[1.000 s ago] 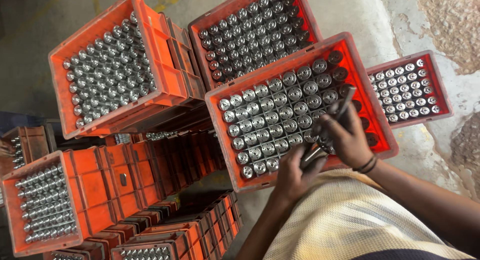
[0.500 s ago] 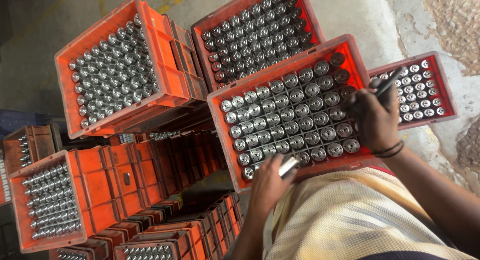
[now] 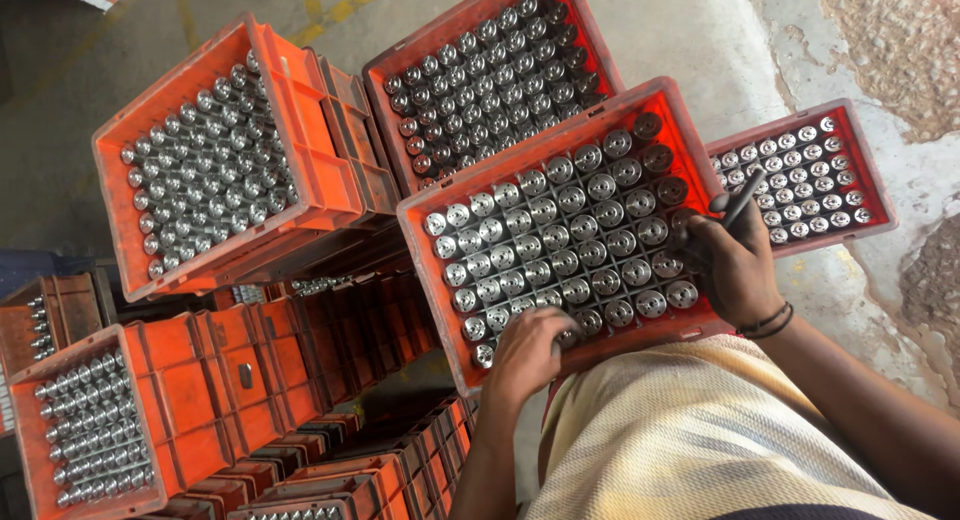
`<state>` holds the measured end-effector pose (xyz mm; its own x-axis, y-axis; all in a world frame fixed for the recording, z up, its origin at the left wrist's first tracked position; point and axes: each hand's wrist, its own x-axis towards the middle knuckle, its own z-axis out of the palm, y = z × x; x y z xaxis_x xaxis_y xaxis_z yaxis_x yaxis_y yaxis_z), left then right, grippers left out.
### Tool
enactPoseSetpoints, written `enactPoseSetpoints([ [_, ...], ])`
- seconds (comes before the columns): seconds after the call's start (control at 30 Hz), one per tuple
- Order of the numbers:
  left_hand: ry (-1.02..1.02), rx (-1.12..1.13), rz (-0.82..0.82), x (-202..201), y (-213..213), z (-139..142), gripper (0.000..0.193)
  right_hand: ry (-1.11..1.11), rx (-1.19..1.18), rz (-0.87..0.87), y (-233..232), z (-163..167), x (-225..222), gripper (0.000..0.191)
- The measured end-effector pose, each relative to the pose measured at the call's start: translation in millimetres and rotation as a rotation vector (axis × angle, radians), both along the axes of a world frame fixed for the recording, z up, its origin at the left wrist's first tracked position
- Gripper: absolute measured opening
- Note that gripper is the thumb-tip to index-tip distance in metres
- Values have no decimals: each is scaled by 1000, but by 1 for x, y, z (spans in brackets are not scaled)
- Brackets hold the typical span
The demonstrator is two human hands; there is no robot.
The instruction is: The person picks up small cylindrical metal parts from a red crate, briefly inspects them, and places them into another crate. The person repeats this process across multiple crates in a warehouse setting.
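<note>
An orange crate (image 3: 432, 242) full of round silver metal parts (image 3: 560, 240) standing in rows sits in front of me. My left hand (image 3: 528, 348) rests at the crate's near edge. Its fingers are curled around one metal part (image 3: 572, 334) in the nearest row. My right hand (image 3: 735, 268) lies over the crate's right side and grips a dark marker (image 3: 738, 206) that points away from me. Under my arms is my striped beige shirt (image 3: 700, 440).
Three more orange crates of metal parts stand around: far left (image 3: 320, 170), behind (image 3: 480, 70), and lower left (image 3: 180, 400). A smaller red crate (image 3: 872, 185) sits at right on the concrete floor (image 3: 700, 40). Stacked empty crates (image 3: 350, 480) fill the bottom.
My two hands were close together at the crate's near right. They have since parted: the right went to the right side with the marker, the left slid along the near row.
</note>
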<state>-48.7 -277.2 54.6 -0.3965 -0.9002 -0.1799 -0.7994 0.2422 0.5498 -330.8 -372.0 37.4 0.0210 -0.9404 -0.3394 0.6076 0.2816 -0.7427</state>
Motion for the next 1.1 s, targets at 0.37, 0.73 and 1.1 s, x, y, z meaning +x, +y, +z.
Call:
enactPoseSetpoints([
  [0.37,-55,-287,10,-11,-10,12,29,-8,10,10,1,-3,-5,29],
  [0.73,774,-14,329,-81,7,14,31,74,-140,103,18,24,36,21],
  [1.1,754,136,300,-72,14,34,39,167,-209,46,3,33,23,14],
])
